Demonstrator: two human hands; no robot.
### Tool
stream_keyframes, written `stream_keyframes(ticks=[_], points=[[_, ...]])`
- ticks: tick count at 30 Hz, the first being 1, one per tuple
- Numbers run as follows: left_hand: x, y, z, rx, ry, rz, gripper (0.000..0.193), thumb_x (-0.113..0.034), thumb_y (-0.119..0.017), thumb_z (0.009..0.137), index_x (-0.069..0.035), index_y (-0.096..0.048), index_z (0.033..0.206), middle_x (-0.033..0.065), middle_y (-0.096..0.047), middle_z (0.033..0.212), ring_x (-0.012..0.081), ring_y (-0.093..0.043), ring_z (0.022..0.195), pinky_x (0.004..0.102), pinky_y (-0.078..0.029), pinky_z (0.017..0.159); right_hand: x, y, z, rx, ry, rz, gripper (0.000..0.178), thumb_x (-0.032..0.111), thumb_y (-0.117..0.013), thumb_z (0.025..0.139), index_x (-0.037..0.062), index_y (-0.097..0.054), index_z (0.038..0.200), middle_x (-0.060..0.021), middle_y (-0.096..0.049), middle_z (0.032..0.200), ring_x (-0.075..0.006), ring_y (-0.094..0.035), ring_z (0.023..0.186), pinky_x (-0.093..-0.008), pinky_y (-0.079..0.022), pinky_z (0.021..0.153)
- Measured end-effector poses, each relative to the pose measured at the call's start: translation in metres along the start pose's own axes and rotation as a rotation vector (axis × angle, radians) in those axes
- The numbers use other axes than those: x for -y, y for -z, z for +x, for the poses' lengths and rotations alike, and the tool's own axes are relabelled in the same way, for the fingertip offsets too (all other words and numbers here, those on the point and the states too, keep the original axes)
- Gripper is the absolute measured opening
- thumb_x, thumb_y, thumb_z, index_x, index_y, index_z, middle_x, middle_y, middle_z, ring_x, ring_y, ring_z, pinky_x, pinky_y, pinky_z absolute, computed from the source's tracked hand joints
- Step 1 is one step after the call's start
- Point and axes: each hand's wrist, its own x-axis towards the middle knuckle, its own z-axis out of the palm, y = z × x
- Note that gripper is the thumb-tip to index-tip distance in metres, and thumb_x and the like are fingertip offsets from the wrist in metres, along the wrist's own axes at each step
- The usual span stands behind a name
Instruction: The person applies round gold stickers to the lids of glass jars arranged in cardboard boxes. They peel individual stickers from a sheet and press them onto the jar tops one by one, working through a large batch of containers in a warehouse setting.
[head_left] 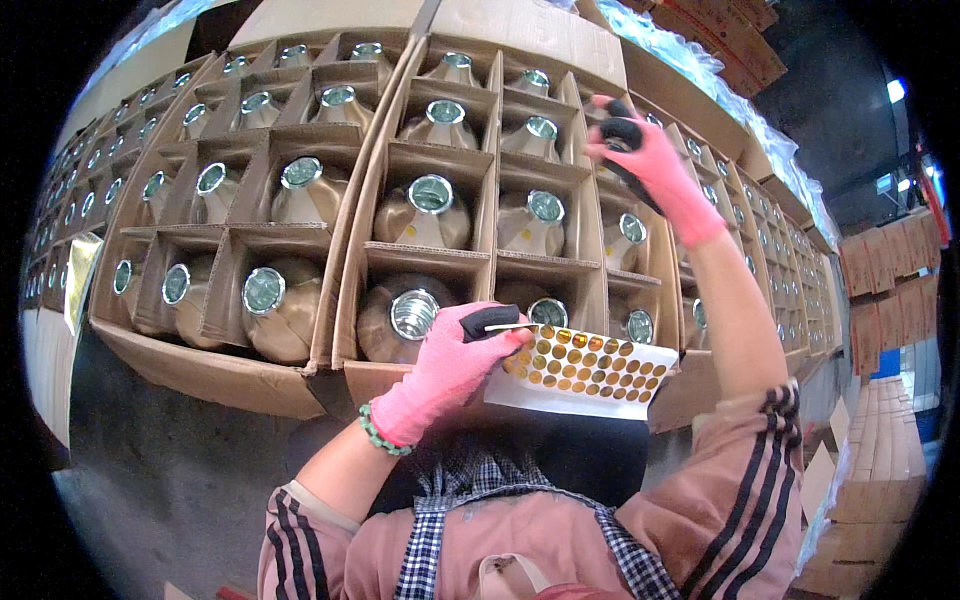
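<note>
My left hand [452, 352], in a pink glove with black-coated fingertips, grips the left edge of a white sheet [588, 368]. Rows of small round gold stickers cover the sheet, which lies over the near edge of a divided carton [478, 258]. Bronze glass flasks with shiny round mouths stand upright in its cells; one large flask [425, 218] shows a small yellow spot on its shoulder. Farther off on the right, my right hand [662, 178], gloved alike, hovers over a cell with curled fingers. Whatever is between those fingertips is too small or hidden.
Another divided carton [215, 345] of flasks adjoins on the left, and more rows of them run off to the right. Raised cardboard flaps [530, 30] and clear plastic wrap [690, 60] line the far side. Stacked brown boxes [885, 270] stand at the right.
</note>
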Motion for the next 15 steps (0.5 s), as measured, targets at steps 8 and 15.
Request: stream_keyframes(ticks=[8, 15], points=[[0.001, 0.001, 0.006, 0.008, -0.046, 0.099, 0.018, -0.016, -0.063, 0.073, -0.001, -0.061, 0.083, -0.0008, -0.059, 0.072, 0.0039, -0.051, 0.066, 0.0183, -0.041, 0.06, -0.092, -0.056, 0.107, 0.163, -0.061, -0.991, 0.034, 0.037, -0.06, 0.063, 0.0099, -0.061, 0.085, -0.0114, -0.046, 0.112, -0.0337, -0.041, 0.105, -0.0427, -0.032, 0.091], [-0.003, 0.006, 0.006, 0.014, -0.007, 0.059, 0.02, -0.019, -0.063, 0.073, -0.001, -0.061, 0.083, -0.0014, -0.059, 0.069, 0.0041, -0.051, 0.065, 0.0184, -0.041, 0.058, -0.098, -0.069, 0.124, 0.421, 0.006, -1.164, 0.034, 0.026, -0.059, 0.067, 0.0123, -0.058, 0.098, -0.0118, -0.038, 0.123, -0.034, -0.032, 0.115, -0.0406, -0.029, 0.095]])
